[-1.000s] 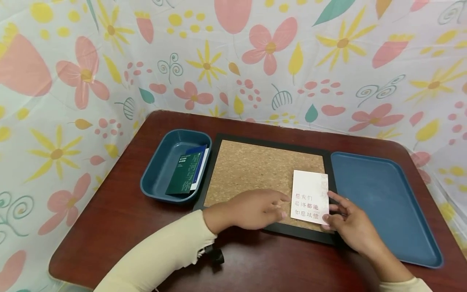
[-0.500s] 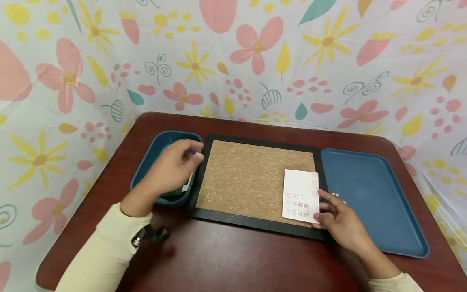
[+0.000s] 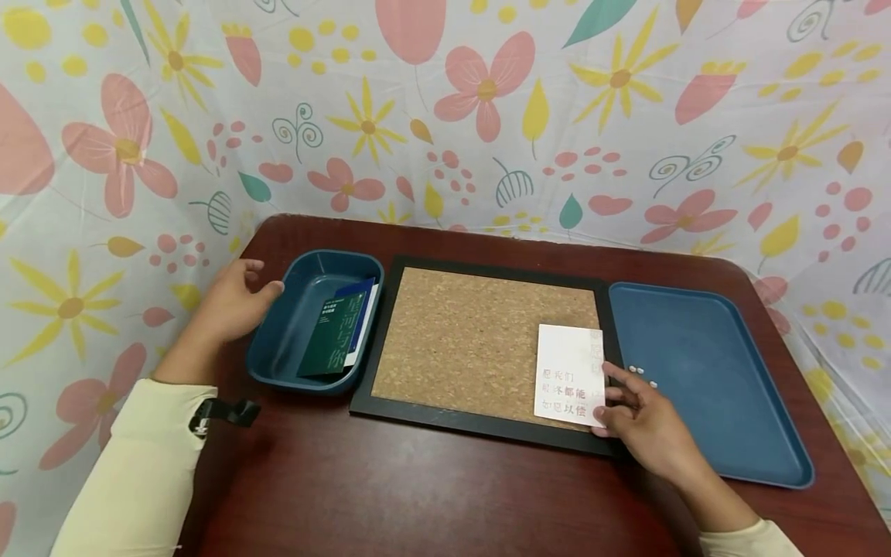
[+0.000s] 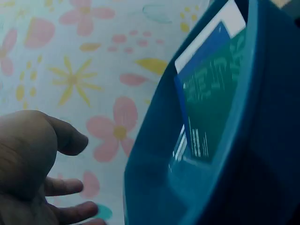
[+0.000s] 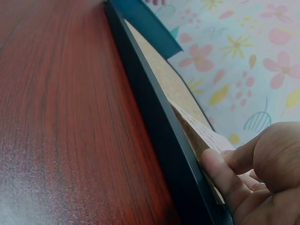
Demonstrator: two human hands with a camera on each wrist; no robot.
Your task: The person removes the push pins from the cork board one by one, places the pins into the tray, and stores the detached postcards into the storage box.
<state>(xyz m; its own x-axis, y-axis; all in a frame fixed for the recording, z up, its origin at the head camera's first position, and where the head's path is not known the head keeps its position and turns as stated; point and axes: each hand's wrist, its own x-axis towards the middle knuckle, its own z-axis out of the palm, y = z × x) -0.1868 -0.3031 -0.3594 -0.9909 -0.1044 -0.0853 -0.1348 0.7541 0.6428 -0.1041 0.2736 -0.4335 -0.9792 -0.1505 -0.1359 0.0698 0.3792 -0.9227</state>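
Observation:
A white card [image 3: 567, 360] with printed characters lies on the right part of the cork board [image 3: 466, 340]. My right hand [image 3: 643, 410] pinches its lower right edge, the thumb on top; in the right wrist view the card [image 5: 201, 129] tilts a little off the cork near the fingers. My left hand [image 3: 233, 302] is at the left rim of a deep blue bin [image 3: 274, 363], its fingers loosely extended and holding nothing. Inside that bin lie a green card [image 3: 332, 336] and, partly under it, a blue card [image 3: 365, 290] and a white one.
A shallow blue tray [image 3: 703, 371] stands to the right of the board, with several small white pieces [image 3: 639, 371] near its left edge, beside my right hand. Behind the brown table [image 3: 431, 495] hangs a flowered cloth [image 3: 487, 155].
My left hand has left the card's side and swung left across the bin to its far left rim. My right hand keeps its hold on the card. The head view has shifted slightly.

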